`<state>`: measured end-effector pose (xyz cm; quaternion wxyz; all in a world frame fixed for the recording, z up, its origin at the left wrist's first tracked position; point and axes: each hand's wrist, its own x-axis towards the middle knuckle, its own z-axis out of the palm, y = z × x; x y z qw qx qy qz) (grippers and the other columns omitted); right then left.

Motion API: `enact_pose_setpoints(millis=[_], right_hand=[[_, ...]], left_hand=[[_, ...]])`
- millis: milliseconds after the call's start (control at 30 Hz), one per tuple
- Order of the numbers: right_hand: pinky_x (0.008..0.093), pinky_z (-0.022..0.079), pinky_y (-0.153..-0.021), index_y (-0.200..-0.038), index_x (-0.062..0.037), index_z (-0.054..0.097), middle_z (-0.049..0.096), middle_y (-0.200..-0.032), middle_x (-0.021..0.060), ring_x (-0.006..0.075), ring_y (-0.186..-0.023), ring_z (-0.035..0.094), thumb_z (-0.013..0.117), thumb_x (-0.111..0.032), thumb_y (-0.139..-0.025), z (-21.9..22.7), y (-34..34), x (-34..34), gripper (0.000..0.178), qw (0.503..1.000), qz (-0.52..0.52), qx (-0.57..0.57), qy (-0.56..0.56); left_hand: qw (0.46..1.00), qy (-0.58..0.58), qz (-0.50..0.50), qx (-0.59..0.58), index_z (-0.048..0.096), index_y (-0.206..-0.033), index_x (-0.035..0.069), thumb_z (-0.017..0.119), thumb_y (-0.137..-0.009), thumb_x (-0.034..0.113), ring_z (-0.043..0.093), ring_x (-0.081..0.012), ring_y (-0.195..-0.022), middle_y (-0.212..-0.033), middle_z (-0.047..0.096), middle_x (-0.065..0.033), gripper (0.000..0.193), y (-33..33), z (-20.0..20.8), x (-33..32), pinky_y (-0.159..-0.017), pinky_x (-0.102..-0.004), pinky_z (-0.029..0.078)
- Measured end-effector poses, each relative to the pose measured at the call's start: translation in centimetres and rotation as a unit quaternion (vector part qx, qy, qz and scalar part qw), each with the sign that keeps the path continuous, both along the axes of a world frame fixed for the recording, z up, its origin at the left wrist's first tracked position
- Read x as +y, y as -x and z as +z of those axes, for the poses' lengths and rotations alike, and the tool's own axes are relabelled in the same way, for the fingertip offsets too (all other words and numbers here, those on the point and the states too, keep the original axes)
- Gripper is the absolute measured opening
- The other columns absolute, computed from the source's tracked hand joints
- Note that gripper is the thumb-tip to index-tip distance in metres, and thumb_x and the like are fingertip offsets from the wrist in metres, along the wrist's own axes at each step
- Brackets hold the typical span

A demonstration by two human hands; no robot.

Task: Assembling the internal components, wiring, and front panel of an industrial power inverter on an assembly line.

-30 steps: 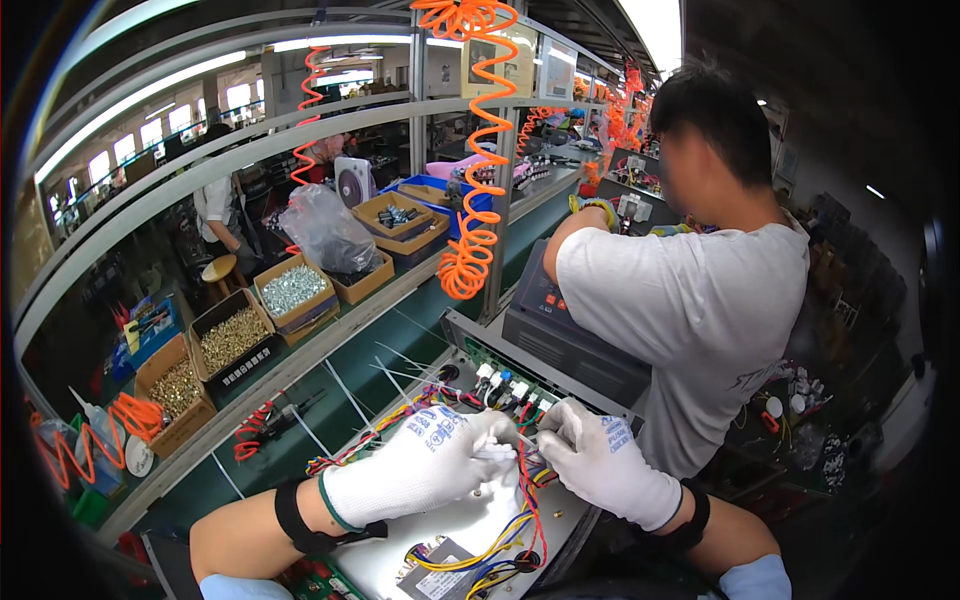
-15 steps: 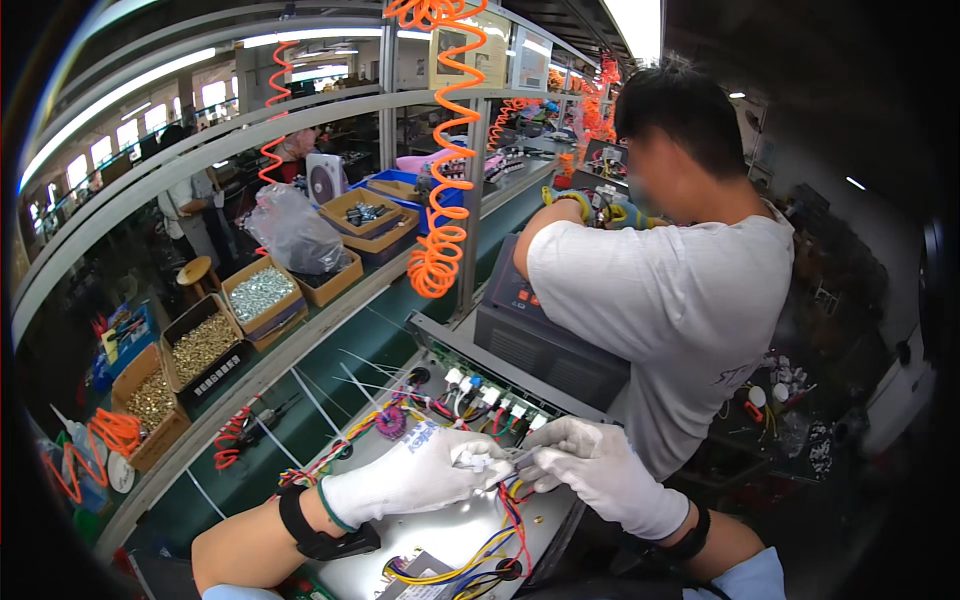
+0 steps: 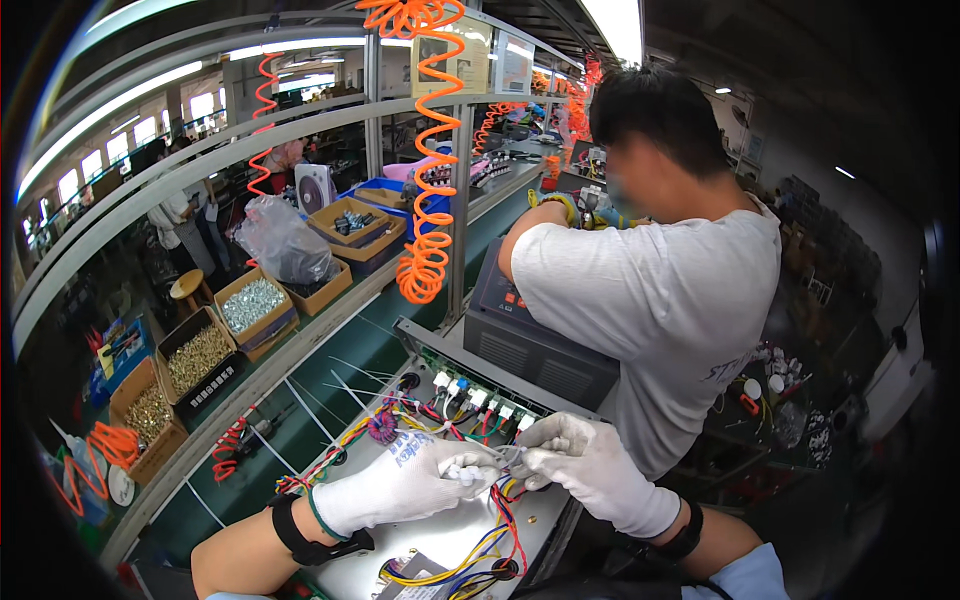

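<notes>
Both my hands are in white gloves, over an open metal chassis (image 3: 390, 535) with a circuit board (image 3: 470, 385) along its far side. My left hand (image 3: 405, 485) is closed around small white plastic connectors (image 3: 468, 474) that show between its fingers. My right hand (image 3: 590, 470) pinches near a thin pale strand beside the left fingertips; what exactly it grips is partly hidden. Beneath the hands, a bundle of red, yellow and blue wires (image 3: 500, 535) runs across the chassis. A purple wound coil (image 3: 383, 427) sits left of the board's plugs.
A co-worker (image 3: 650, 280) in a grey shirt stands at right, next to a dark boxy machine (image 3: 535, 350). Boxes of brass-coloured (image 3: 200, 355) and silver fasteners (image 3: 252, 303) line the left shelf. An orange coiled hose (image 3: 425, 265) hangs ahead. Pale thin ties (image 3: 345, 385) stick out left of the chassis.
The fingertips of both hands have shifted slightly, and the right hand has turned a little around the strand. The whole view has swung slightly, moving the background left.
</notes>
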<state>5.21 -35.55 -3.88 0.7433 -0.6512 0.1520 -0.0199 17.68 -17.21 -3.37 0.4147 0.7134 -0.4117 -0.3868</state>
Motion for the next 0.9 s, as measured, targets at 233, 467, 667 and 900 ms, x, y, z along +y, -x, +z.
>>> enact_pose_setpoints(millis=[233, 467, 667, 900], right_hand=[[0.0235, 0.054, -0.071, -0.110, 0.0058, 0.053, 0.061, -0.098, 0.0104, 0.0139, -0.085, 0.066, 0.058, -0.001, -0.089, 0.0, 0.0, 0.5, 0.022, 1.000, -0.007, -0.009, -0.026], [0.0219, 0.052, -0.070, -0.111, 0.0050, 0.053, 0.061, -0.094, 0.0077, 0.0093, -0.083, 0.063, 0.058, -0.001, -0.090, -0.5, -0.1, 0.2, 0.022, 1.000, 0.029, -0.006, -0.010], [0.0202, 0.049, -0.066, -0.106, 0.0020, 0.058, 0.062, -0.090, 0.0030, 0.0047, -0.076, 0.058, 0.060, -0.004, -0.089, -0.5, 0.3, -0.3, 0.018, 0.994, 0.108, 0.009, 0.030], [0.0311, 0.051, -0.064, -0.105, -0.0068, 0.064, 0.063, -0.088, 0.0067, 0.0215, -0.070, 0.063, 0.061, -0.011, -0.086, 1.0, -0.1, -0.4, 0.020, 0.766, 0.097, -0.311, 0.554]], left_hand=[[1.000, 0.024, 0.014, -0.005, 0.065, -0.104, -0.001, 0.059, -0.091, 0.008, 0.053, -0.0048, -0.073, -0.081, 0.062, 0.0014, 0.017, 0.4, -0.5, 0.6, -0.065, -0.0214, 0.045], [0.997, 0.072, -0.010, -0.021, 0.064, -0.112, 0.009, 0.065, -0.090, 0.025, 0.056, -0.0061, -0.067, -0.081, 0.063, 0.0001, 0.027, -0.3, -1.7, 0.7, -0.063, -0.0221, 0.047], [0.983, 0.102, -0.035, -0.149, 0.063, -0.111, 0.001, 0.060, -0.089, 0.011, 0.057, -0.0074, -0.072, -0.084, 0.065, -0.0007, 0.024, 0.7, -0.8, -0.3, -0.063, -0.0250, 0.046], [0.997, 0.061, 0.008, -0.056, 0.056, -0.121, 0.000, 0.057, -0.094, 0.015, 0.053, -0.0052, -0.075, -0.084, 0.063, 0.0012, 0.030, -0.7, -1.2, -2.0, -0.067, -0.0237, 0.045]])
